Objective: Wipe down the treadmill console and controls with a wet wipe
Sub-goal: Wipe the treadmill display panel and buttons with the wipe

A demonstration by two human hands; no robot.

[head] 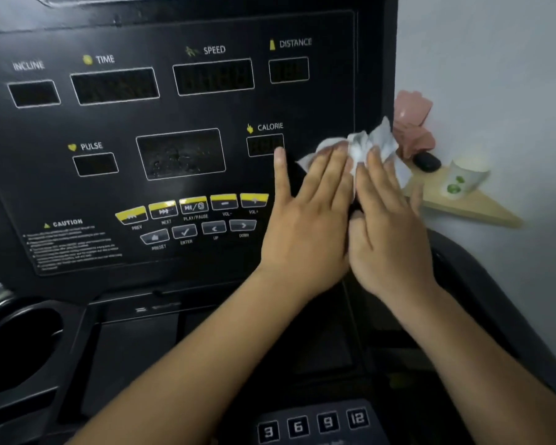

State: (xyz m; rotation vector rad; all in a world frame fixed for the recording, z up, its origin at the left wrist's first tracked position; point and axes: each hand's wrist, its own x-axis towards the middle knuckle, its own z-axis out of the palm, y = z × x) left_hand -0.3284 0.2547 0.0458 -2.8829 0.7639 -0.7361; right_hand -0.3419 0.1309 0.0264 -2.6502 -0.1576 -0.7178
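Wipe [371, 144] under flat left hand [305, 226], right hand [389, 232]

On my right I see a pale wall [495, 59] with a wooden corner shelf [472, 205] set against it. A white paper cup [463, 179] with green spots stands on the shelf. Behind the cup, near it but apart, lies a small black lump [427, 162]; I cannot tell what it is. Pink folded pieces [413, 123] pile up just behind the lump, against the wall.
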